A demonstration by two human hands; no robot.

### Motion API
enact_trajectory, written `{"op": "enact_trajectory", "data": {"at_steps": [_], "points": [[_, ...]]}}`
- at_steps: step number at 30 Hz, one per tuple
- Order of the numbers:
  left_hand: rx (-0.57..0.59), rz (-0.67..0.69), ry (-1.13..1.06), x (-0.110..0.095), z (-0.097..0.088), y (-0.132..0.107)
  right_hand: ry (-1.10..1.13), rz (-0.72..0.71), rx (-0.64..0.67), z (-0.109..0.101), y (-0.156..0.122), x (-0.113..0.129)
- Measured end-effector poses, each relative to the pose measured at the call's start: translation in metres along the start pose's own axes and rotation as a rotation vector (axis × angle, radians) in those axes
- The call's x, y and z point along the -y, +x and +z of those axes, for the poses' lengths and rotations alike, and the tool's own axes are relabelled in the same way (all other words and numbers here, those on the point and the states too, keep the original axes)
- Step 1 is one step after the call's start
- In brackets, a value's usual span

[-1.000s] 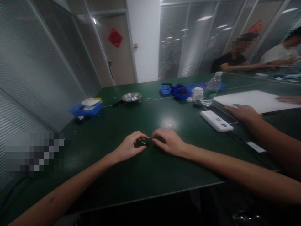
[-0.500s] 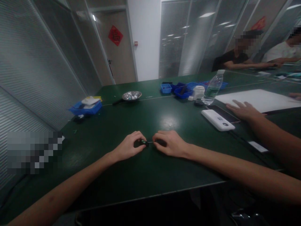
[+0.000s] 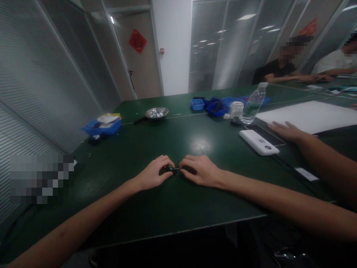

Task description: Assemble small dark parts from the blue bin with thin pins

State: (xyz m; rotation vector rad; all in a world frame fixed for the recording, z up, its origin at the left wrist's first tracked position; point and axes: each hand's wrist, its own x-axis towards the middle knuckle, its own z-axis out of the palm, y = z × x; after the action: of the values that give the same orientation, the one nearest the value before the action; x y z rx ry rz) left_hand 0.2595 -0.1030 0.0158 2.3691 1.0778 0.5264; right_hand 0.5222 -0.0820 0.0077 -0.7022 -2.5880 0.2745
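Left hand point(image 3: 152, 175): fingers curled, thumb and fingertips pinching a small dark piece point(image 3: 171, 168) with faint green glints; we take that close hold as a way to keep it from turning.
Right hand point(image 3: 202, 170): curled too, fingertips pinching one end of a thin rod point(image 3: 177, 169); what the palm hides, we cannot tell.
Rod: straight, pale, probably metal, bridging the gap between the hands, which seem set facing each other to line both parts up.
Dark piece: over the counter point(image 3: 134, 219), nearer its near edge than its far one; whether it touches the surface, we cannot tell.
Counter top: smooth, dark green, glossy; our forearms lie low across the near edge, probably for steadiness.
Metal dish point(image 3: 156, 118): round, shiny, dark-handled, toward the far edge; its raised rim likely keeps the small pale bits inside from scattering.
Blue tray point(image 3: 111, 131): plastic-looking, at the left edge, heaped with white and yellow items.
White device point(image 3: 258, 142): round-cornered, lying to the right, apparently aside for working room.
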Motion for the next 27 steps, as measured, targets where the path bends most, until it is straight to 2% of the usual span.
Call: {"op": "enact_trajectory", "data": {"at_steps": [9,16,20,23,27], "points": [[0.015,0.03,0.014,0.0,0.003,0.002,0.019,-0.058,0.022,0.009,0.009,-0.001],[-0.004,-0.003,-0.017,-0.002,0.0,0.0,0.092,-0.003,-0.055,0.005,0.008,-0.001],[0.097,0.017,-0.07,0.003,-0.011,-0.007,0.096,0.006,-0.072,0.003,0.004,-0.002],[0.162,0.034,-0.113,0.014,-0.023,-0.014,0.097,0.011,-0.084,0.002,0.001,-0.003],[0.082,0.03,-0.075,0.049,-0.039,-0.017,0.101,0.012,-0.086,0.0,0.0,-0.003]]}}
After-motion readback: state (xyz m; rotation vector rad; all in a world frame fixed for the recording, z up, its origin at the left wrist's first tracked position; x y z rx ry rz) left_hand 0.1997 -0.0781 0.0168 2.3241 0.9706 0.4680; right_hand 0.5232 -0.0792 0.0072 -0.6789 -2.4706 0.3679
